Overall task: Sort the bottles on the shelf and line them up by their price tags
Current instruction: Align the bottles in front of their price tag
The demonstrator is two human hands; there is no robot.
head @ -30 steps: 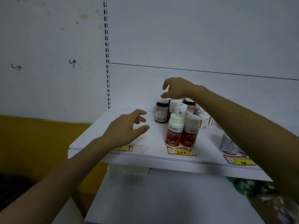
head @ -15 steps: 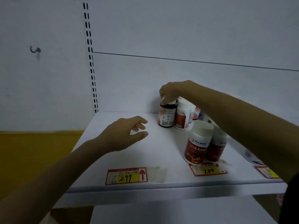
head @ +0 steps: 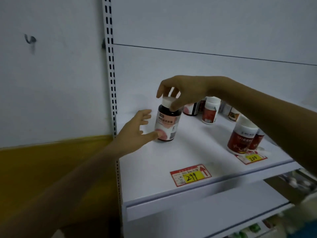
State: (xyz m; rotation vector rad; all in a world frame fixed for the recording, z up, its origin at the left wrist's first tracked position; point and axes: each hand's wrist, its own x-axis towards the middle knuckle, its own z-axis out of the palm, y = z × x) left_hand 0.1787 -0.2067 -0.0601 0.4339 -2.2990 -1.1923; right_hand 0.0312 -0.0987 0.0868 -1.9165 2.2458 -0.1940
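My right hand (head: 181, 91) grips the white cap of a dark bottle with a pink label (head: 167, 123), held upright at the left part of the white shelf (head: 154, 170). My left hand (head: 137, 130) is spread beside it, thumb touching the bottle's lower side. A red and yellow price tag marked 299 (head: 190, 175) lies on the shelf in front of the bottle. Two red-labelled bottles with white caps (head: 243, 137) stand behind a tag marked 200 (head: 252, 158). More bottles (head: 210, 110) cluster at the back, partly hidden by my right arm.
A perforated shelf upright (head: 110, 69) runs down the left edge of the shelf, with a white and yellow wall (head: 42, 100) beyond it. A lower shelf (head: 197, 219) sits beneath, with blurred goods at the far right.
My right hand has carried the dark bottle from the back cluster leftward to behind the 299 tag. My left hand has come up against its side. The view has shifted closer.
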